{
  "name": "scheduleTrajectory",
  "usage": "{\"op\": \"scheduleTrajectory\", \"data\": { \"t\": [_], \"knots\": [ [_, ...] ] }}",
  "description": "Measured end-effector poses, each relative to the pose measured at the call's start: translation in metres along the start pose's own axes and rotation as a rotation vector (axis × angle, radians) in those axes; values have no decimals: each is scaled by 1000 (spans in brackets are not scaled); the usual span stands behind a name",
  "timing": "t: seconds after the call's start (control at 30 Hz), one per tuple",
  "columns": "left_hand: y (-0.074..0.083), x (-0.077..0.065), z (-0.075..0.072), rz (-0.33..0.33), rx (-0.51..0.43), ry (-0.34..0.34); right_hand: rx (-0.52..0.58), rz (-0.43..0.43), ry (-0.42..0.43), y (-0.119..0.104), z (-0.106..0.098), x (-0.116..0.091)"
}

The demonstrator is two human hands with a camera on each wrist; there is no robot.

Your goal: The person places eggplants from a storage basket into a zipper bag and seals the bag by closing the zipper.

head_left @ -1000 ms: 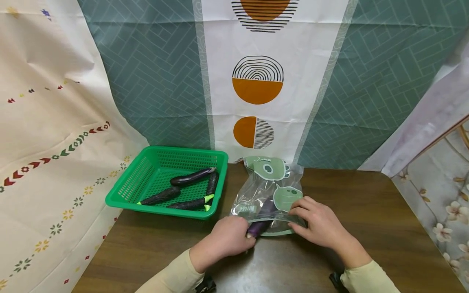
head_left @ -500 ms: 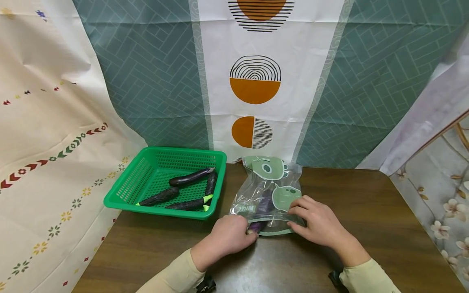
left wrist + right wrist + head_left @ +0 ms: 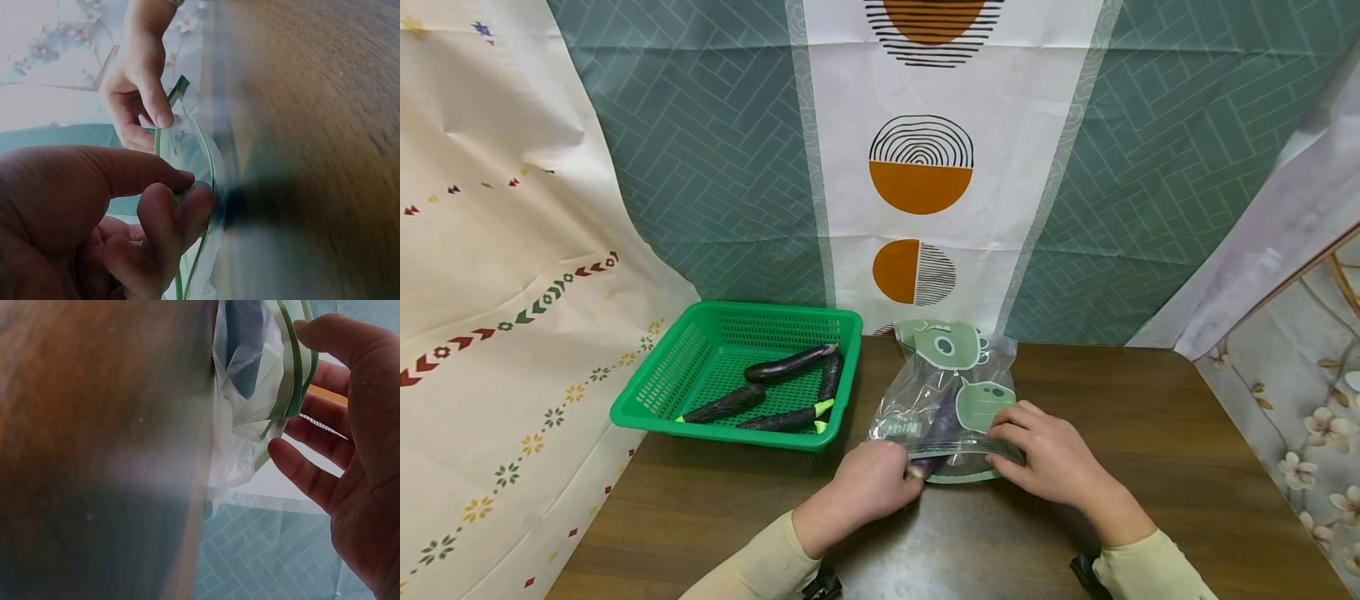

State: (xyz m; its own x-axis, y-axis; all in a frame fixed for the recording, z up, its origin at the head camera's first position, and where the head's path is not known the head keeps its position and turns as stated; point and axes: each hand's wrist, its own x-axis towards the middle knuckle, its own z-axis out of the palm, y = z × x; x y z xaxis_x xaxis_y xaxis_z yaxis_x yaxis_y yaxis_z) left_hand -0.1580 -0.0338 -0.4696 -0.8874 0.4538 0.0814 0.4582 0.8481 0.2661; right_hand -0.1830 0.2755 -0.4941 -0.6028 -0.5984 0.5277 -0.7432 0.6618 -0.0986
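A clear zip bag [image 3: 987,405] with green cartoon prints lies on the table, its mouth toward me. One purple eggplant [image 3: 929,465] reaches into it lengthwise, and most of its body shows through the plastic. My left hand [image 3: 871,479] pinches the eggplant's near end at the left of the mouth. In the left wrist view the thumb and fingertips of the left hand [image 3: 147,200] meet by the green zip edge. At the mouth's right side, my right hand [image 3: 1048,454] holds the upper lip, thumb at the zip strip [image 3: 295,369] and fingers behind it.
A green plastic basket [image 3: 662,421] stands to the left, with several dark eggplants [image 3: 790,363] inside. The brown wooden table [image 3: 1142,425] runs back to a patterned cloth [image 3: 917,187]. More printed cloth [image 3: 535,350] hangs along the left side.
My left hand has pushed the eggplant slightly deeper into the bag, so less of it shows outside the mouth. The right hand keeps its place on the lip.
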Motion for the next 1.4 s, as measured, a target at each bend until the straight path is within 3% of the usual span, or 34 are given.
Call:
{"op": "scheduleTrajectory", "data": {
  "t": [0.5, 0.73, 0.9, 1.07, 1.13, 1.23, 1.4],
  "knots": [
    [6, -1, 0, 5, -20, -19, -7, 3, 3, -1, -1, -1],
    [2, 0, 10, 77, -39, 51, -9, -1, 6, -1, 0, -1],
    [9, 1, 7, 77, -1, 38, -10, -9, 9, -1, 0, -1],
    [13, 3, 12, 107, 112, 98, -6, -12, 10, -1, 0, -1],
    [14, 5, 16, 121, 136, 120, -4, -14, 11, -1, 0, -1],
    [6, 11, 36, 145, 142, 175, -3, -15, 14, -1, 0, -1],
    [7, 14, 37, 141, 156, 187, -2, -10, 12, -1, 0, 0]
  ]
}}
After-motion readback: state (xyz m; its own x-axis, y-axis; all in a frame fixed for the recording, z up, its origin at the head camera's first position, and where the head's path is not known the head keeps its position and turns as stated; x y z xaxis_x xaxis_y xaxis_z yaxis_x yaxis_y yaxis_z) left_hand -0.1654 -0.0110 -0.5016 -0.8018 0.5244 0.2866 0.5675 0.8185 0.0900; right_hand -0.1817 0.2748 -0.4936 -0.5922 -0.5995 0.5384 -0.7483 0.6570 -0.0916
